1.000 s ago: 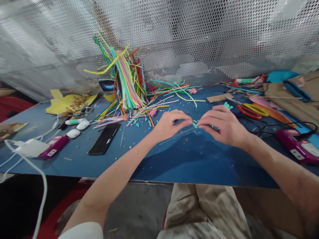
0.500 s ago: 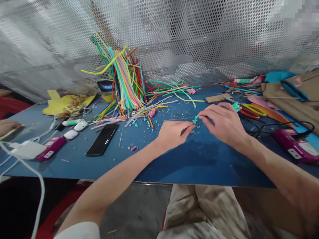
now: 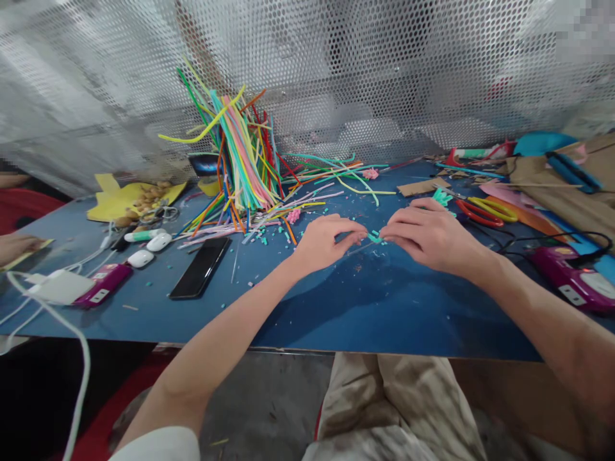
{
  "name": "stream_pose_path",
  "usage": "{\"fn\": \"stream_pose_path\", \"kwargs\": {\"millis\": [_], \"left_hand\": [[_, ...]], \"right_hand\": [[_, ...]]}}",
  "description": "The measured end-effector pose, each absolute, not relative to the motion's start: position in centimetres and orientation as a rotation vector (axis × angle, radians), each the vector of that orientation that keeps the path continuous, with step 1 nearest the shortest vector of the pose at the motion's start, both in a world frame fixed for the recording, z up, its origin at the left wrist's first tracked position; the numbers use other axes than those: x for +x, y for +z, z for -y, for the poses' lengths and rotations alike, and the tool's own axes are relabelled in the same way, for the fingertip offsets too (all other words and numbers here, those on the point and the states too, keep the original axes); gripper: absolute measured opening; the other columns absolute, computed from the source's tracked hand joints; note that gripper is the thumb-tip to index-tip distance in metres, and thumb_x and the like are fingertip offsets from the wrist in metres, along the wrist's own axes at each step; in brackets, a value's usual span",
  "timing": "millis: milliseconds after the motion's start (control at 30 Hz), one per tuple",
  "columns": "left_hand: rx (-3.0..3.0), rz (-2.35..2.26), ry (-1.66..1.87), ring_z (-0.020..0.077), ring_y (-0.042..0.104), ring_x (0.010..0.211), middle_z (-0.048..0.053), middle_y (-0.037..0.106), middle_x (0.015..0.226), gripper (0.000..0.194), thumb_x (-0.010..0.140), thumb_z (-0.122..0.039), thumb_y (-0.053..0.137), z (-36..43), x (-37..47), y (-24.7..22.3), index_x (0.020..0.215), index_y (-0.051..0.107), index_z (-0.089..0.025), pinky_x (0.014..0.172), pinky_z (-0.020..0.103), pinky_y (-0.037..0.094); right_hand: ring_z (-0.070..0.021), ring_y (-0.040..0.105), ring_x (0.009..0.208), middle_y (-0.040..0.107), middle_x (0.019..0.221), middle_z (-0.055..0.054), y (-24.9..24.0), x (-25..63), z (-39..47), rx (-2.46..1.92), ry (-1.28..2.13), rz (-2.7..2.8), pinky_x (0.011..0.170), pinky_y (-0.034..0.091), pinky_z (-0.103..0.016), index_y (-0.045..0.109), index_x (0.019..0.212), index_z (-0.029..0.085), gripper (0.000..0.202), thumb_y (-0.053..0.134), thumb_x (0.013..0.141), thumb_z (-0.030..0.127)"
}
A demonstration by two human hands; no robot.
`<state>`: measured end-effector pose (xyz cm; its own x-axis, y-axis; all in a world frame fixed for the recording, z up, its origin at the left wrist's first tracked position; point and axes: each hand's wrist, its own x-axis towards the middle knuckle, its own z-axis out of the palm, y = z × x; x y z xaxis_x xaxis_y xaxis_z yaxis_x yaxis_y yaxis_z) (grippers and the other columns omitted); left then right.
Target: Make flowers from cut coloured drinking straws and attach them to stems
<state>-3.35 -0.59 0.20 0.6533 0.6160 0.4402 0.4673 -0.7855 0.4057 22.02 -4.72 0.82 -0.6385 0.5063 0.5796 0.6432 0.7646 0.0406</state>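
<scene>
A small teal piece [image 3: 374, 237] is pinched between the fingertips of my two hands, above the blue table [image 3: 336, 320]. My left hand [image 3: 329, 242] grips its left end with thumb and fingers together. On the other end, my right hand [image 3: 427, 235] has its fingertips closed. A teal cluster [image 3: 442, 196] lies just behind my right hand. Tiny teal and pink bits are scattered behind and left of my left hand, near a pink cluster [image 3: 293, 216].
A tall bundle of coloured stems [image 3: 245, 153] stands behind a phone [image 3: 200, 267]. Scissors [image 3: 480, 212] and a purple power strip [image 3: 574, 275] lie on the right. Another person's hand [image 3: 18, 248] rests at the far left.
My left hand has moved slightly left and up. The teal piece now lies flatter between my fingertips, and the teal cluster behind my right hand shows more fully.
</scene>
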Motion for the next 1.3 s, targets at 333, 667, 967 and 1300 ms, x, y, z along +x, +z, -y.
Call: {"fn": "stream_pose_path", "kwargs": {"millis": [333,667,967,1300], "left_hand": [[2.393,-0.675,0.854,0.0077,0.062,0.059,0.002,0.078,0.087,0.031,0.100,-0.039,0.053,1.4,-3.1,0.1,0.093,0.077,-0.019,0.058,0.020,0.045],[3.012,-1.027,0.773,0.0144,0.071,0.079,0.004,0.076,0.092,0.029,0.103,-0.029,0.043,3.3,-2.0,-0.9,0.104,0.070,-0.019,0.066,0.024,0.049],[2.890,-0.986,0.999,0.0156,0.064,0.094,0.004,0.074,0.104,0.026,0.102,-0.033,0.047,1.5,-2.8,-0.3,0.107,0.070,-0.022,0.089,0.031,0.049],[2.567,-1.007,0.994,0.0118,0.066,0.079,0.002,0.073,0.092,0.026,0.103,-0.032,0.045,1.6,-2.2,-0.9,0.106,0.067,-0.019,0.075,0.024,0.049]], "right_hand": [[-0.0169,0.065,0.084,0.071,0.091,-0.003,0.4,20.5,5.2,-0.956,0.018,1.970,0.082,0.046,-0.033,0.066,0.093,0.022,0.010,0.057,0.096,0.025],[-0.0179,0.064,0.082,0.073,0.096,-0.003,0.1,20.6,5.3,-1.185,-0.656,2.215,0.095,0.035,-0.040,0.070,0.100,0.023,0.022,0.049,0.099,0.018],[-0.0201,0.064,0.087,0.073,0.096,-0.004,0.7,21.2,5.4,-1.099,-0.627,2.351,0.098,0.034,-0.041,0.071,0.104,0.023,0.025,0.047,0.098,0.020],[-0.0198,0.067,0.087,0.076,0.096,-0.004,0.0,21.1,4.6,-1.121,-0.229,2.301,0.098,0.037,-0.040,0.070,0.105,0.022,0.027,0.044,0.100,0.024]]}}
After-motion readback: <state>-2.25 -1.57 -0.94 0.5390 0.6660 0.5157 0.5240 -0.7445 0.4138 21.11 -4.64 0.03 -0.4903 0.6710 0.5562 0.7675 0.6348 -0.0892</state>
